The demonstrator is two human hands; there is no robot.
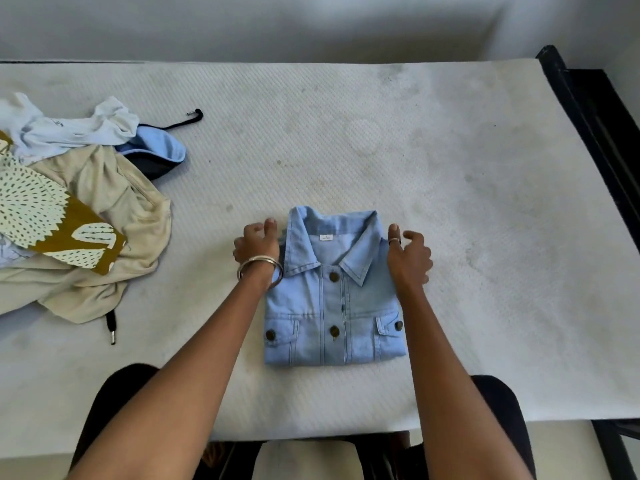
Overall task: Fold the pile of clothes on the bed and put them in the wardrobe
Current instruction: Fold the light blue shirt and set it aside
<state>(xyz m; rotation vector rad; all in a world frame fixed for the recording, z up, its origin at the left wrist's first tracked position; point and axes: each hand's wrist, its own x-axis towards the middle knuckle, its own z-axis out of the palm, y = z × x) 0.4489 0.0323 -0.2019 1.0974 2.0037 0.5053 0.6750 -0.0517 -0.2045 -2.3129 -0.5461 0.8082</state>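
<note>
A light blue denim shirt point(332, 299) lies folded into a neat rectangle on the mattress point(450, 188), collar away from me, buttons and both chest pockets facing up. My left hand point(258, 245), with a metal bangle on the wrist, hovers just beside the shirt's left shoulder, its fingers loosely curled around nothing. Over at the shirt's right shoulder is my right hand point(408, 252), thumb with a ring against the edge of the cloth and the other fingers loosely curled and empty. The wardrobe is out of view.
A pile of unfolded clothes point(79, 209) lies at the left: a beige hooded top, a mustard patterned cloth, a white garment and a blue-and-dark piece with a black cord. The black bed frame point(595, 126) runs along the right edge. A wall stands behind the bed.
</note>
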